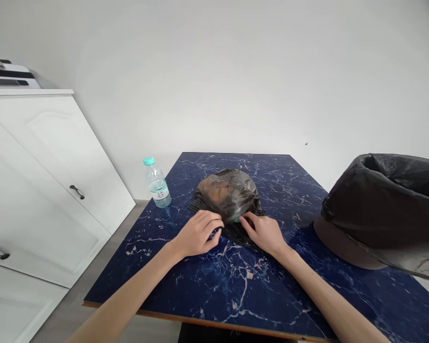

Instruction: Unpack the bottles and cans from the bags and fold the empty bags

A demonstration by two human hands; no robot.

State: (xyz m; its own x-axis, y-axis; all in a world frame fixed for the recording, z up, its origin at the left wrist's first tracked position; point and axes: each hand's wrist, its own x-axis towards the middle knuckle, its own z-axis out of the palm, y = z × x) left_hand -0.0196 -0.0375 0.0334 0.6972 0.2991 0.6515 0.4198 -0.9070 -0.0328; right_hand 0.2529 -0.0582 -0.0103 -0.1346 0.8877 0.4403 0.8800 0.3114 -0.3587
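Note:
A filled dark translucent plastic bag [228, 193] lies bundled in the middle of a dark blue marble-patterned table [214, 290]. My left hand [199, 233] rests at the bag's near left edge, fingers curled and pinching the loose plastic. My right hand [263, 232] sits at the near right edge, fingertips pressed together on the plastic where a bit of green shows. Both hands meet at the bag's front, on the table top.
A clear water bottle [157, 183] with a teal cap stands upright at the table's far left edge. A bin lined with a black bag [382, 209] lies tilted on the right side of the table. White cabinets [46, 186] stand to the left. A white wall is behind.

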